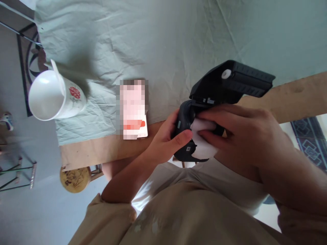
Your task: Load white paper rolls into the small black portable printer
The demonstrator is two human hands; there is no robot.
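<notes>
My left hand is wrapped round the body of a black portable label printer, its thumb on the near rim. The printer is held over the table's front edge, with its hinged lid swung open away from me. Inside the body sits a white paper roll. My right hand reaches in from the right, and its bent fingers grip the roll at the opening. That hand hides part of the roll and the printer's right side.
A phone with a lit, partly blurred screen lies left of the hands. Farther left stands a white cup with a red flower and a handle or utensil at its rim. A pale green cloth covers the table. Below is a round stool.
</notes>
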